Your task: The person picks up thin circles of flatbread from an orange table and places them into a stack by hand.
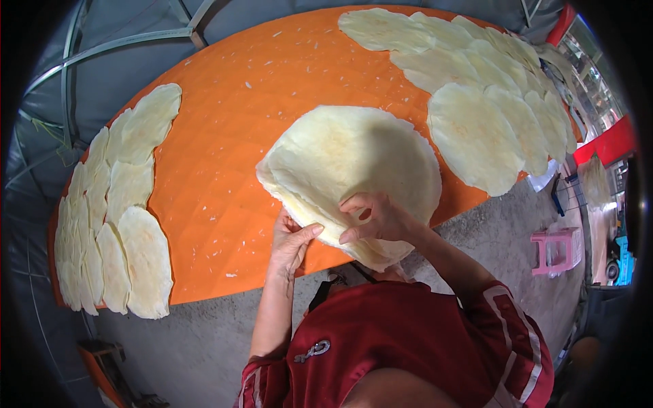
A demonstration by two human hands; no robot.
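A thick stack of thin, round, pale flatbreads lies over the table's near edge, its front part hanging toward my body. My left hand grips the lower left rim of the stack, thumb on top and the other fingers mostly hidden beneath. Over the near part of the stack is my right hand, thumb and forefinger bent into a ring at the layered edge. What lies between those fingertips is hard to make out, but they touch the flatbread there. A shadow falls across the top sheet.
On the orange-covered table, flatbreads overlap in rows at the left. More overlapping flatbreads cover the right side. White crumbs dot the cover. A pink stool stands on the grey floor at right. Metal frame bars rise behind.
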